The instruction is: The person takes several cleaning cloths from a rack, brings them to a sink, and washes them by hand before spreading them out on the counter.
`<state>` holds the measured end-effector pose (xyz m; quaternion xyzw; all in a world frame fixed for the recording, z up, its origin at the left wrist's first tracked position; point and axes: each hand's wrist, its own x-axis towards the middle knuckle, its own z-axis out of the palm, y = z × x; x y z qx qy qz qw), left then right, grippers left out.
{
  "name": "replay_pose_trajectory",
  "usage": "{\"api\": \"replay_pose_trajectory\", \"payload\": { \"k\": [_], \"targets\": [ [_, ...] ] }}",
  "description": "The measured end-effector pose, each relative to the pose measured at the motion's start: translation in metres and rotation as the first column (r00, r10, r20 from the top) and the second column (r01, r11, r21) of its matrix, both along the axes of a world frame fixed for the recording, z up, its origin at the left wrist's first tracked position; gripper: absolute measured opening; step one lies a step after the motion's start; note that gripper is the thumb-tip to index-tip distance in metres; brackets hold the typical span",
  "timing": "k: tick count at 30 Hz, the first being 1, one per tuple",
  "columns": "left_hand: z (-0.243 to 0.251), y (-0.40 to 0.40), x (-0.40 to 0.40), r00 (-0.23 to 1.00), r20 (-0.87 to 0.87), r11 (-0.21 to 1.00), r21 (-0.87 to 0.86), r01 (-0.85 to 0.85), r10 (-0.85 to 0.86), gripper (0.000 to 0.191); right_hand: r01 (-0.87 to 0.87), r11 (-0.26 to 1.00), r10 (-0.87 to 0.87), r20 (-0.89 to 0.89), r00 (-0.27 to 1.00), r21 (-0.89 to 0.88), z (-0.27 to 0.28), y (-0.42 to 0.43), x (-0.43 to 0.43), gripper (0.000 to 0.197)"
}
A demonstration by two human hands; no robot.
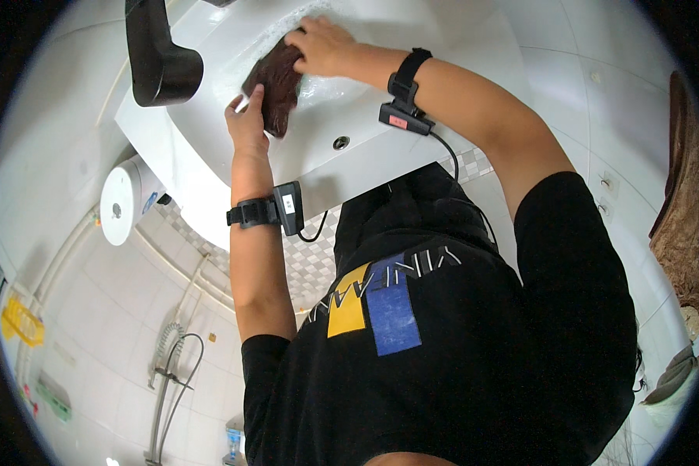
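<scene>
A dark brown wet cloth (pixel 276 81) is stretched between both hands above the basin of a white washbasin (pixel 384 166). My left hand (pixel 249 119) grips its lower left part, with the thumb lying on top. Higher up and to the right, my right hand (pixel 320 46) has hold of the upper end of the cloth, fingers curled over the edge. Sudsy water (pixel 326 87) lies in the basin beneath and around the cloth. A loose lower corner of the cloth hangs down near my left wrist.
A dark faucet (pixel 166 76) juts over the basin at the upper left. The round overflow hole (pixel 341 143) is in the near basin wall. A white cylindrical bin (pixel 119 204) stands left of the basin. Brown towels (pixel 684 233) hang at far right.
</scene>
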<state>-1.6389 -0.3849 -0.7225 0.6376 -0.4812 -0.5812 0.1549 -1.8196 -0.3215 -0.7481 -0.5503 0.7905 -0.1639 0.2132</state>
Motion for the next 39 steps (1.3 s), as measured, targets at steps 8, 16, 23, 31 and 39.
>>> {"api": "replay_pose_trajectory", "payload": {
  "k": [8, 16, 23, 31, 39],
  "targets": [
    [-0.020, 0.000, 0.023, 0.628, 0.644, 0.618, -0.291, 0.730, -0.438, 0.064, -0.422, 0.899, 0.435, -0.338, 0.834, 0.116, -0.033, 0.012, 0.010, 0.056],
    [0.010, 0.016, -0.009, 0.974, 0.076, 0.972, 0.121, 0.201, -0.211, 0.069, -0.019, 0.988, -0.066, 0.523, 0.850, 0.156, -0.035, -0.012, 0.030, 0.052],
    [0.027, -0.008, 0.014, 0.842, -0.436, 0.839, 0.543, -0.036, 0.318, 0.049, -0.163, 0.926, 0.339, 0.559, 0.757, -0.340, 0.073, 0.017, 0.080, 0.040],
    [0.037, 0.006, 0.016, 0.827, -0.536, 0.912, 0.402, 0.078, 0.166, 0.041, -0.162, 0.844, 0.344, 0.285, 0.895, -0.510, 0.085, 0.020, 0.081, 0.024],
    [0.021, 0.008, -0.002, 0.889, -0.411, 0.959, 0.269, -0.094, 0.203, 0.037, -0.181, 0.951, 0.225, 0.158, 0.962, -0.250, 0.027, 0.003, 0.034, 0.025]
  ]
}}
